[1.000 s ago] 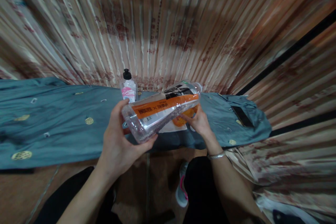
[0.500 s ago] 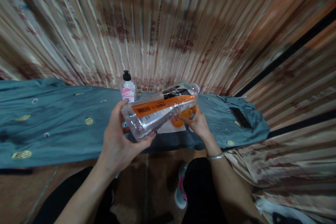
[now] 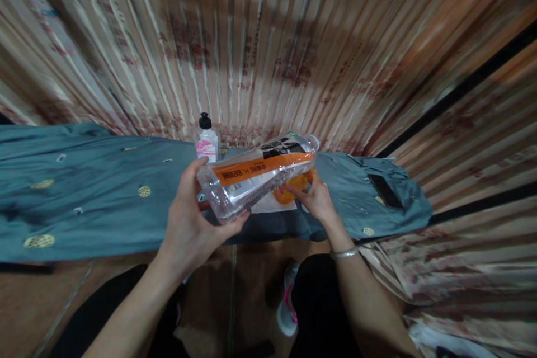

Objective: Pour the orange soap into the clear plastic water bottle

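Note:
A large clear plastic bottle [image 3: 264, 170] with an orange, black and silver label lies tilted in the air, its base towards the left and its neck pointing up to the right. My left hand [image 3: 191, 221] is wrapped round the base, thumb underneath. Partly behind the bottle, my right hand [image 3: 315, 196] is closed with its fingers against a translucent orange object [image 3: 285, 196]. The bottle hides much of that object, so its kind is unclear. Some of my right fingertips are also hidden. Beneath the orange object shows a white sheet [image 3: 274, 207].
Behind the bottle stands a clear squeeze bottle [image 3: 207, 142] with a black cap and pink label. A black phone-like slab [image 3: 384, 190] lies on the right of the teal cloth [image 3: 104, 196] covering the narrow surface. Pleated curtains [image 3: 235, 56] rise behind, and dark poles [image 3: 461, 92] cross at right.
The view has shifted slightly. Both hands keep nearly the same hold, and the bottle stays at much the same tilt.

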`<state>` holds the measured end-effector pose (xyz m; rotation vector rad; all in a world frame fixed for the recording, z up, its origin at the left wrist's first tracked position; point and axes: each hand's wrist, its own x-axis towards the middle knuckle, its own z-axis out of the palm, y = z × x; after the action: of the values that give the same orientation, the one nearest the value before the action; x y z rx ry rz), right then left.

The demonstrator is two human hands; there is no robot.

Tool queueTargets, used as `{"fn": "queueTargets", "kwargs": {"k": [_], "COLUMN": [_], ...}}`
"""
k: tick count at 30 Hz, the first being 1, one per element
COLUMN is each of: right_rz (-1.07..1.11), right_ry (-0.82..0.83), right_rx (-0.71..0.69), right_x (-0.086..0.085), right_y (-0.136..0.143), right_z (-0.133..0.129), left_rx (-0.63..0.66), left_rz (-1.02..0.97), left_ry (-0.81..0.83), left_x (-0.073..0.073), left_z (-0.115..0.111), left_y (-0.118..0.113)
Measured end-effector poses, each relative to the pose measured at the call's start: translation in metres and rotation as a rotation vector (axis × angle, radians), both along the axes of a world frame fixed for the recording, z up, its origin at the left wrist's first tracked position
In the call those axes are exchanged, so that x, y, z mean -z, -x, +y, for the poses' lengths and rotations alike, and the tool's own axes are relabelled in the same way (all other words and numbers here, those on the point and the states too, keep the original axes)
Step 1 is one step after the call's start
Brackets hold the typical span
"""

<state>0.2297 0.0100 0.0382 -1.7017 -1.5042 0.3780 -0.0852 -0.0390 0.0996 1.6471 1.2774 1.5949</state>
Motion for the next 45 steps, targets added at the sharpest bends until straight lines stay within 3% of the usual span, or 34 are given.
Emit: {"fn": "queueTargets", "kwargs": {"k": [26,35,45], "right_rz": [0.006,0.009,-0.002], "right_ry": [0.014,-0.01,0.014], "right_rx": [-0.016,-0.012,-0.025], "right_x": [-0.003,0.0,-0.003], "right_y": [-0.002,-0.001,-0.003], "right_z": [0.0,-0.001,-0.001], "left_rx": [-0.002,0.039,0.007], "left_rz": [-0.023,0.015,-0.018], "left_ry": [0.019,0.059,0.019], "left_x": [-0.006,-0.015,-0.006], "left_z": [-0.001,-0.006,-0.003], "left_y": [-0.004,-0.002,-0.005]}}
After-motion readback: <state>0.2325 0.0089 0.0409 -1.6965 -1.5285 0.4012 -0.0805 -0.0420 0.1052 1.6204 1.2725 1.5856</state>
